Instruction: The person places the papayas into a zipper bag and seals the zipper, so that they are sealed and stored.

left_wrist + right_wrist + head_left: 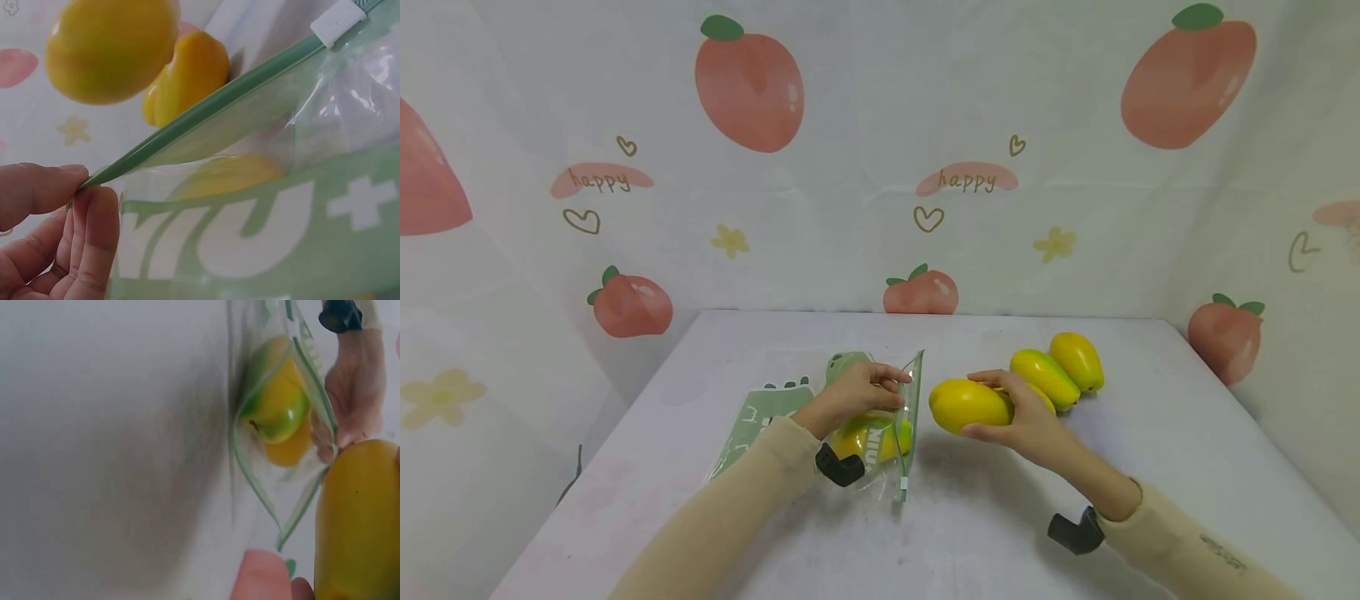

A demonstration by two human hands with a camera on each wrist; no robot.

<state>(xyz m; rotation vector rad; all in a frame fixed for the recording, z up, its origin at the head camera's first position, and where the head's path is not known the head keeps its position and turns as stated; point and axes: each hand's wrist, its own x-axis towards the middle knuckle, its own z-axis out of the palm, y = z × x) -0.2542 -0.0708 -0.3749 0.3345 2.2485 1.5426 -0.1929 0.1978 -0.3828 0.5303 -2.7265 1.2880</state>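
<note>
A clear zip bag (pixel 914 392) with green print and a green zip edge lies on its side, its mouth facing right. My left hand (pixel 855 393) pinches the bag's edge between thumb and fingers, and in the right wrist view the mouth gapes. A yellow-green mango (pixel 278 403) lies inside, with another yellow shape partly hidden beneath it. Just right of the mouth, my right hand (pixel 1030 425) grips a yellow mango (pixel 964 406), which is outside the bag. In the left wrist view this mango (pixel 112 50) appears beyond the green edge and white slider (pixel 337 24).
Behind my right hand, two more mangoes (pixel 1045 377) (pixel 1077 360) lie on the white table (pixel 1000 533), with another yellow one partly hidden by the hand. A flat green printed bag (pixel 748 421) lies to the left. A fruit-printed cloth (pixel 850 208) hangs behind the table.
</note>
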